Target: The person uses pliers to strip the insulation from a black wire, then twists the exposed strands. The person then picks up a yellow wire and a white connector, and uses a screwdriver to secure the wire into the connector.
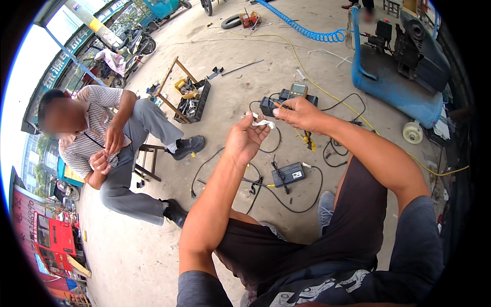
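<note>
My left hand (pixel 246 137) is raised with its palm turned up, thumb and fingers pinching a small white piece (pixel 264 124) that looks like a crumpled strip; its kind is not clear. Close beside it, my right hand (pixel 302 114) grips a slim orange probe (pixel 276 104), which points up and to the left. Just beyond the right hand, a yellow-framed multimeter (pixel 298 90) rests against black box-shaped blocks (pixel 268 106). Yellow tape-like strips (pixel 309 141) hang below that hand. On the ground nearer me lies a black charger (pixel 289 175) with cables looped around it.
At left, a seated person (pixel 110 133) holds both hands together. A tool crate (pixel 194 105) with a wooden frame stands beyond them. At right are a blue air compressor (pixel 394 97) and a yellow hose (pixel 342 101). A blue coiled hose (pixel 307 30) and a tire (pixel 231 21) are farther off.
</note>
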Available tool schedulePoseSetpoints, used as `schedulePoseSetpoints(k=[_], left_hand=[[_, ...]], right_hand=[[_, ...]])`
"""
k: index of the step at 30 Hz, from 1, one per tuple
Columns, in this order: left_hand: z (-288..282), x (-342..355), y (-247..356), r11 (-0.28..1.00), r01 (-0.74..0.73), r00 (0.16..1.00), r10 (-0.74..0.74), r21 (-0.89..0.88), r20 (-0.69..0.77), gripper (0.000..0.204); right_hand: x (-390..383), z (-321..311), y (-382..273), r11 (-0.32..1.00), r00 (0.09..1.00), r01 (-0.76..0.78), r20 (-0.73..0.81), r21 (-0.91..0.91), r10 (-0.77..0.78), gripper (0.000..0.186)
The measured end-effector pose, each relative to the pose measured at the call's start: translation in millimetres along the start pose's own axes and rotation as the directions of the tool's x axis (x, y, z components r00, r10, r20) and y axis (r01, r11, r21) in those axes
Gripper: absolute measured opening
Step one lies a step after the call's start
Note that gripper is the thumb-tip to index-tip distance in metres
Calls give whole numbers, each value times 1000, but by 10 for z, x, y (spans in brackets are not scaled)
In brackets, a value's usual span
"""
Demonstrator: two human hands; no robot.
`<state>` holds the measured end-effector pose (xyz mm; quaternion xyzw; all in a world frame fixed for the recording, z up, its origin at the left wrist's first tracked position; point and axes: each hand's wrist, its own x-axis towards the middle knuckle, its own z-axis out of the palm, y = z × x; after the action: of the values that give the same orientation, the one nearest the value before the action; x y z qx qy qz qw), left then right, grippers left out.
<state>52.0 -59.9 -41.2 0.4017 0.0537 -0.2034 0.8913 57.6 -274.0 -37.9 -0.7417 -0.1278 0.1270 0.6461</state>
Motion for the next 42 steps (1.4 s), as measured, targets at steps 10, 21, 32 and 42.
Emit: schedulePoseSetpoints(k=[10,21,32,42], left_hand=[[-15,9,-1,1000,2,1000,-3,31,10,19],[-25,-12,0,966,-121,992,125,230,-5,18],[-26,-14,-17,978,-61,993,80,198,-89,14],[-39,-3,-38,976,-66,991,89,208,-103,14]], right_hand=[[16,10,69,997,995,49,81,66,-54,44],[-16,39,26,972,986,155,91,-175,-141,52],[-31,120,-1,964,979,187,111,-188,-168,40],[-31,149,25,931,964,260,116,-254,-238,44]])
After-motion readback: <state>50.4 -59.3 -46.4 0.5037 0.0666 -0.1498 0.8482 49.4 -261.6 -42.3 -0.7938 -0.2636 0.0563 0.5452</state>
